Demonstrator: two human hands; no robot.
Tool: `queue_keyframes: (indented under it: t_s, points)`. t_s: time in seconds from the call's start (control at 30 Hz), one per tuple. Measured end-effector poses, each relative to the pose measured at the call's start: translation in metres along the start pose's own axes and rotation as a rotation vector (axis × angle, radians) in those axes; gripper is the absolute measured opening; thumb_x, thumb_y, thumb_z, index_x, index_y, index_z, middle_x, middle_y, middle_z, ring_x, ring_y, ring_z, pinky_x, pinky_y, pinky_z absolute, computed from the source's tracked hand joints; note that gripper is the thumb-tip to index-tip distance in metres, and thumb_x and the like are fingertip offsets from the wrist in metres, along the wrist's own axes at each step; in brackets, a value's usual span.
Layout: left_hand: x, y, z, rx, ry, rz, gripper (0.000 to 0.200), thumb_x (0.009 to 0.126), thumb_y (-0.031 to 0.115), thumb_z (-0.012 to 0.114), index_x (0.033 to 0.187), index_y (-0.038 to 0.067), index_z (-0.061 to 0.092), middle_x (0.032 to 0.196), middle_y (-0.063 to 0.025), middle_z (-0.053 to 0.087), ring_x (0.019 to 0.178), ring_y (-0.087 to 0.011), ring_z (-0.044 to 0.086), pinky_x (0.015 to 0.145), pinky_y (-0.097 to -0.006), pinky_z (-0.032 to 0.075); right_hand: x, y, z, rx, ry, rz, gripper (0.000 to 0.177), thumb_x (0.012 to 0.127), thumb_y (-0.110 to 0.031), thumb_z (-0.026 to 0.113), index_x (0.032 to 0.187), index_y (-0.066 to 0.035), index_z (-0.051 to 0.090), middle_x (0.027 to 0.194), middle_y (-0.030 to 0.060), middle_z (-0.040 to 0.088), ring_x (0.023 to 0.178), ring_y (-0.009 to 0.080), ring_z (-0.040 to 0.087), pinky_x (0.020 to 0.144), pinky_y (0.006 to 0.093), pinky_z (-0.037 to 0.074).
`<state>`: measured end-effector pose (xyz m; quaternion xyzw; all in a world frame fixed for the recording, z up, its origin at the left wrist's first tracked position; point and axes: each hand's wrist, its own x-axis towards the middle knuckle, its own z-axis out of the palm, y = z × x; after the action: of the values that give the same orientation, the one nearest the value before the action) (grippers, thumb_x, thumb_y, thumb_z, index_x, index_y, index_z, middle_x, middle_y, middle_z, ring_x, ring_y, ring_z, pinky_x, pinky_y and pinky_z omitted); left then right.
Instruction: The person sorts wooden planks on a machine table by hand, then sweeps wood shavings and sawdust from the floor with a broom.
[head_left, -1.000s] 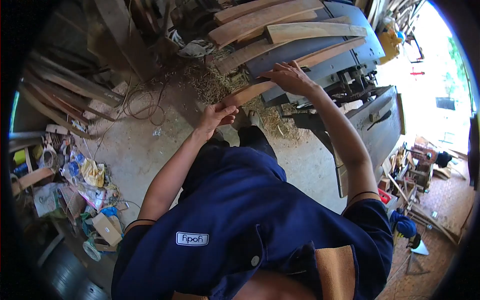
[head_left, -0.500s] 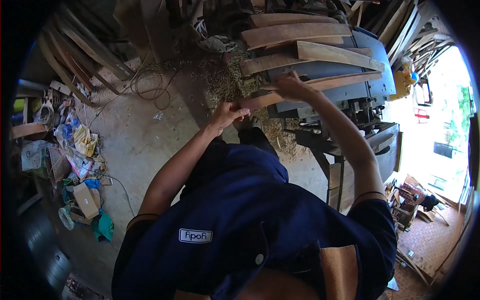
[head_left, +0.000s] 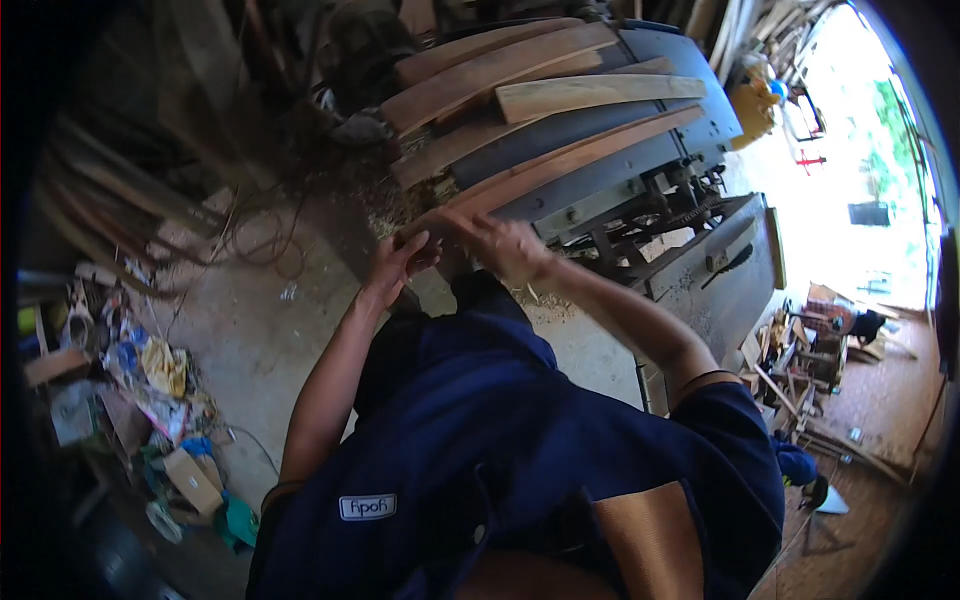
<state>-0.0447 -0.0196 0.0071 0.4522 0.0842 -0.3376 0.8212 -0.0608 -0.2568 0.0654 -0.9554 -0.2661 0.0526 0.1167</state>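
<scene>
Near, 12 o'clock: we log the left hand (head_left: 395, 262) and right hand (head_left: 505, 245) side by side, fingers curled on the near end of the long board (head_left: 580, 155). The board runs toward 1 o'clock across the grey machine surface (head_left: 560, 135). Beyond it: stacked boards (head_left: 590, 92).

A dusty concrete floor (head_left: 260, 330) spreads through a cluttered woodshop. Well left of the left hand (head_left: 395, 262), boxes and rags (head_left: 150, 400) lie heaped below leaning timber (head_left: 110, 200), with a cable coil (head_left: 265, 235) nearer. Beyond the right hand (head_left: 505, 245) stands a grey machine (head_left: 640, 150). Farther right, hard daylight floods an opening (head_left: 860, 150) above scrap wood (head_left: 810, 350) and brick paving (head_left: 880, 440).
</scene>
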Motion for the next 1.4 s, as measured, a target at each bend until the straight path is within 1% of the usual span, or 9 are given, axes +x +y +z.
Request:
queue_keyframes:
  t_s: [0.27,0.47,0.73,0.93,1.07,1.2,1.27,1.3,1.4]
  points:
    - [-0.020,0.001,-0.013,0.161,0.036,-0.080,0.045,0.091,0.024,0.071,0.122,-0.004,0.054,0.109,-0.0126,0.066,0.091,-0.0186,0.069,0.083,-0.0339,0.058,-0.037,0.111,-0.010,0.133,0.295,0.662,0.049,0.093,-0.015,0.048,0.141,-0.026,0.047,0.099,0.0161,0.065,0.088,0.0366,0.068,0.070,0.0462,0.057]
    - [-0.012,0.016,0.018,1.817,0.299,0.595,0.072,0.080,0.046,0.076,0.137,0.013,0.046,0.104,-0.0134,0.062,0.101,-0.0319,0.060,0.092,-0.0453,0.045,-0.046,0.085,0.039,-0.069,0.326,0.269,0.070,0.084,-0.004,0.058,0.147,-0.027,0.041,0.091,0.0103,0.064,0.073,0.0254,0.064,0.060,0.0353,0.056]
    - [-0.013,0.028,0.012,2.009,0.297,0.464,0.060,0.084,0.034,0.072,0.131,0.010,0.045,0.109,-0.0153,0.060,0.107,-0.0357,0.057,0.101,-0.0487,0.038,-0.055,0.229,-0.017,-0.091,0.453,0.801,0.051,0.094,-0.016,0.048,0.141,-0.032,0.047,0.080,0.0171,0.063,0.072,0.0326,0.070,0.052,0.0436,0.056]
    - [-0.085,0.043,-0.027,2.169,0.506,0.094,0.069,0.078,0.035,0.077,0.134,0.011,0.045,0.127,-0.0145,0.055,0.115,-0.0363,0.055,0.110,-0.0528,0.031,-0.057,0.111,-0.003,0.133,0.269,0.301,0.063,0.090,-0.015,0.057,0.147,-0.036,0.040,0.077,0.0074,0.052,0.060,0.0254,0.061,0.046,0.0383,0.053]
    - [-0.063,0.046,0.011,2.181,0.450,0.313,0.073,0.077,0.031,0.077,0.139,0.012,0.042,0.126,-0.0135,0.053,0.114,-0.0368,0.055,0.112,-0.0535,0.028,-0.065,0.197,-0.022,-0.340,0.329,0.685,0.067,0.089,-0.014,0.057,0.150,-0.030,0.035,0.072,0.0096,0.058,0.051,0.0222,0.063,0.039,0.0357,0.052]
    - [-0.015,0.031,0.042,2.117,0.257,0.366,0.076,0.077,0.016,0.073,0.143,0.013,0.037,0.116,-0.0143,0.055,0.110,-0.0370,0.056,0.099,-0.0509,0.043,-0.071,0.254,-0.030,-0.047,0.408,0.855,0.058,0.094,-0.015,0.050,0.148,-0.032,0.038,0.078,0.0164,0.063,0.065,0.0355,0.067,0.051,0.0452,0.057]
    - [-0.003,0.030,0.047,2.072,0.249,0.274,0.077,0.077,0.011,0.072,0.144,0.013,0.035,0.113,-0.0148,0.054,0.107,-0.0370,0.057,0.093,-0.0495,0.047,-0.058,0.207,-0.030,-0.368,0.088,0.700,0.061,0.091,-0.014,0.053,0.148,-0.030,0.039,0.079,0.0141,0.061,0.066,0.0312,0.066,0.052,0.0429,0.056]
    - [-0.003,0.029,0.044,2.073,0.235,0.277,0.079,0.076,0.009,0.072,0.145,0.013,0.033,0.112,-0.0156,0.054,0.105,-0.0373,0.058,0.088,-0.0486,0.049,-0.060,0.204,-0.004,-0.172,0.538,0.269,0.070,0.087,-0.013,0.056,0.152,-0.028,0.033,0.077,0.0086,0.058,0.062,0.0241,0.063,0.049,0.0391,0.055]
    - [-0.001,0.027,0.042,2.075,0.231,0.278,0.081,0.076,0.007,0.072,0.145,0.014,0.030,0.111,-0.0171,0.054,0.102,-0.0382,0.058,0.084,-0.0482,0.049,-0.068,0.252,0.016,-0.281,0.385,0.447,0.077,0.088,-0.016,0.056,0.156,-0.026,0.021,0.076,0.0057,0.056,0.055,0.0176,0.061,0.041,0.0327,0.052]
